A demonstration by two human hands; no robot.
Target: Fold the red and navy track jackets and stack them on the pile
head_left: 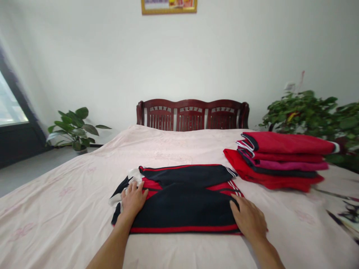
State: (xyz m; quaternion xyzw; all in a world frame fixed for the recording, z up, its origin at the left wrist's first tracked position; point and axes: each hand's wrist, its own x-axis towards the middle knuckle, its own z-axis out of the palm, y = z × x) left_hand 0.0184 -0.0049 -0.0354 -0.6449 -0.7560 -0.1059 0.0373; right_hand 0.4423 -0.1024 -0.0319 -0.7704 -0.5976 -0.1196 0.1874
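Note:
A navy and red track jacket [185,201] with white stripes lies on the bed, its sleeves folded across its body. My left hand [133,198] rests with spread fingers on the jacket's left end, beside its bunched white and navy part [127,186]. At the opposite end, my right hand [249,217] lies over the right edge, thumb apart from the fingers. Some of the right fingertips are hard to make out. Neither hand grips the cloth visibly.
To the right sits a stack of folded red, magenta and dark clothes [283,160]. The pale pink bedsheet [70,209] has wrinkles. Behind it stands a dark red wooden headboard [192,114]. Potted plants [74,129] flank the bed. A black-and-white patterned item [349,213] lies at far right.

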